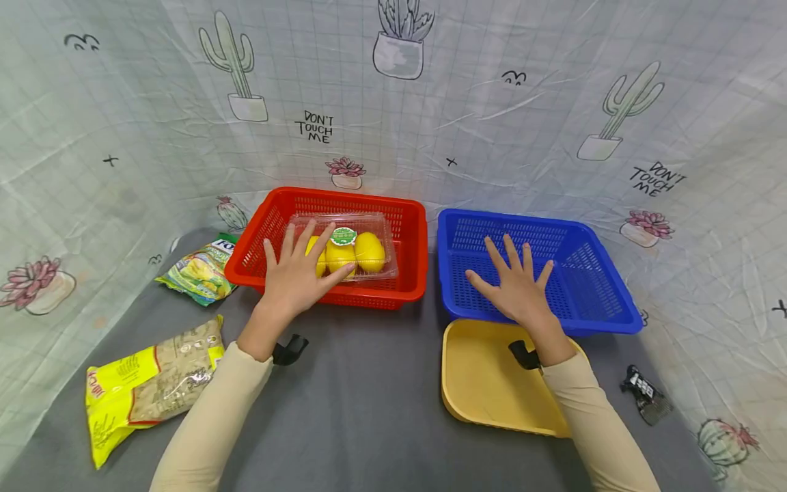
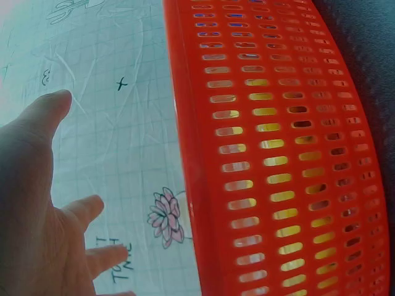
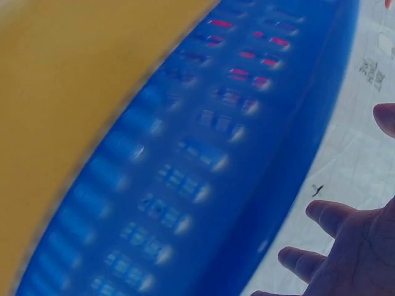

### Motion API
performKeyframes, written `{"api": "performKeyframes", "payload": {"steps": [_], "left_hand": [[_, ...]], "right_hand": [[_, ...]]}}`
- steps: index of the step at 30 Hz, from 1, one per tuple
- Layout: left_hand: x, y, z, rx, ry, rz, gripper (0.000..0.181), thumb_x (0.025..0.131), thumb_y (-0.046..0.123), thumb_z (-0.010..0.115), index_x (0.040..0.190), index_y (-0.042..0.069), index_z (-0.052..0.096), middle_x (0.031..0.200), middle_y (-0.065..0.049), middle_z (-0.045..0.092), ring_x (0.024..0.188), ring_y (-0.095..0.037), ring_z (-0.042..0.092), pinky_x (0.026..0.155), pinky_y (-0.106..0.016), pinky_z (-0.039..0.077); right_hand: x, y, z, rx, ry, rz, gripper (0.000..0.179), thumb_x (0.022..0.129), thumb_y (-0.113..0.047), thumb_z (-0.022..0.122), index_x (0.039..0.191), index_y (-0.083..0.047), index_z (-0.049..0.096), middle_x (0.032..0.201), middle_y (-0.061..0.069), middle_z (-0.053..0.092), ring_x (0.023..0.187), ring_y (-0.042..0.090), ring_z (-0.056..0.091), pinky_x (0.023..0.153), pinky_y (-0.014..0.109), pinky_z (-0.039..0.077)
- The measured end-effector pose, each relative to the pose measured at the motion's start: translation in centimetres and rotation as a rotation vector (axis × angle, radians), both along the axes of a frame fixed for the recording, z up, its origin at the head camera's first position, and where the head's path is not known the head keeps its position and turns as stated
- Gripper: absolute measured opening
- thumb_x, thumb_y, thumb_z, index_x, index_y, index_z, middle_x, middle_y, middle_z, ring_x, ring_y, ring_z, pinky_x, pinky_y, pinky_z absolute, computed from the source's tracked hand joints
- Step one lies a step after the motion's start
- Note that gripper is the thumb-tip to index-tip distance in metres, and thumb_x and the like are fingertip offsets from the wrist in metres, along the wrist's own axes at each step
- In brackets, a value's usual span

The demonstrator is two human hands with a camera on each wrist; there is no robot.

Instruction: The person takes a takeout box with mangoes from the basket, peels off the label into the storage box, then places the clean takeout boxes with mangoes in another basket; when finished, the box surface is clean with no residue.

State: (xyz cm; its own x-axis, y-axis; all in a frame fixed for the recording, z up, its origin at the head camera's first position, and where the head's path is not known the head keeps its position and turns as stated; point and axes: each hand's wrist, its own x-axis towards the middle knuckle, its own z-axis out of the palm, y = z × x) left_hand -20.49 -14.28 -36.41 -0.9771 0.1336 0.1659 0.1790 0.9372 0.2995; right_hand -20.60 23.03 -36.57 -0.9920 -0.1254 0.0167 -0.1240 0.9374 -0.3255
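Note:
In the head view my left hand [image 1: 295, 277] is spread above the front left of a red basket [image 1: 406, 273], holding nothing. Inside that basket lies a clear plastic box [image 1: 384, 229] with several yellow fruits [image 1: 370, 253], partly hidden by the hand. My right hand [image 1: 519, 290], fingers also spread, hovers over the front of a blue basket [image 1: 590, 273] in which no object shows. Below that wrist lies a shallow yellow tray [image 1: 486, 383]. The left wrist view shows the left hand [image 2: 37, 197] beside the red basket wall; the right wrist view shows the right hand [image 3: 358, 253] by the blue one.
On the left lie a yellow bag with a clear window [image 1: 160, 383] and a green and yellow packet [image 1: 203, 270], which is near the red basket. A small black wrapped packet [image 1: 647, 395] lies at the right. Patterned cloth [image 1: 479, 137] hangs behind the grey table [image 1: 356, 424].

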Motion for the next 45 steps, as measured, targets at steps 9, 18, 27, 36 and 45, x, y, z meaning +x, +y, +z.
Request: {"api": "performKeyframes", "payload": {"steps": [9, 18, 27, 36, 45], "left_hand": [[1.0, -1.0, -1.2, 0.081, 0.043, 0.027, 0.083, 0.088, 0.063, 0.053, 0.156, 0.028, 0.022, 0.161, -0.014, 0.019, 0.148, -0.040, 0.005, 0.110, -0.071, -0.002], [1.7, -2.1, -1.9, 0.157, 0.112, 0.078, 0.082, 0.089, 0.058, 0.056, 0.156, 0.024, 0.024, 0.158, -0.016, 0.024, 0.145, -0.043, 0.015, 0.111, -0.070, 0.011], [2.6, -3.5, -3.2, 0.191, 0.132, 0.128, 0.081, 0.088, 0.052, 0.060, 0.155, 0.022, 0.026, 0.156, -0.019, 0.026, 0.144, -0.043, 0.015, 0.111, -0.068, 0.015], [3.5, -5.5, -4.2, 0.260, 0.233, 0.176, 0.070, 0.092, 0.040, 0.061, 0.150, 0.014, 0.035, 0.151, -0.021, 0.031, 0.143, -0.044, 0.017, 0.109, -0.068, 0.019], [4.0, -7.3, -5.1, 0.332, 0.241, 0.296, 0.065, 0.093, 0.034, 0.060, 0.148, 0.008, 0.036, 0.150, -0.024, 0.030, 0.141, -0.044, 0.022, 0.108, -0.068, 0.021]], "right_hand": [[-0.1, -2.8, 0.4, -0.016, 0.017, 0.059, 0.085, 0.091, -0.071, 0.039, 0.158, -0.029, 0.008, 0.164, 0.010, -0.003, 0.146, 0.045, -0.011, 0.105, 0.071, -0.017], [-0.2, -6.1, 0.9, -0.012, 0.028, 0.130, 0.081, 0.092, -0.067, 0.042, 0.158, -0.032, 0.010, 0.165, 0.008, 0.000, 0.147, 0.042, -0.008, 0.107, 0.069, -0.017], [-0.2, -9.4, 0.7, -0.028, 0.027, 0.208, 0.080, 0.092, -0.062, 0.047, 0.158, -0.030, 0.012, 0.164, 0.009, 0.003, 0.148, 0.039, -0.008, 0.107, 0.068, -0.017], [-0.6, -12.3, -0.1, -0.107, 0.049, 0.294, 0.078, 0.093, -0.037, 0.060, 0.157, -0.021, 0.019, 0.163, 0.013, 0.011, 0.148, 0.040, 0.001, 0.113, 0.064, -0.007], [-1.4, -14.5, -0.9, -0.315, 0.008, 0.341, 0.074, 0.092, -0.023, 0.064, 0.155, -0.010, 0.026, 0.159, 0.019, 0.020, 0.145, 0.042, 0.018, 0.107, 0.064, 0.029]]}}
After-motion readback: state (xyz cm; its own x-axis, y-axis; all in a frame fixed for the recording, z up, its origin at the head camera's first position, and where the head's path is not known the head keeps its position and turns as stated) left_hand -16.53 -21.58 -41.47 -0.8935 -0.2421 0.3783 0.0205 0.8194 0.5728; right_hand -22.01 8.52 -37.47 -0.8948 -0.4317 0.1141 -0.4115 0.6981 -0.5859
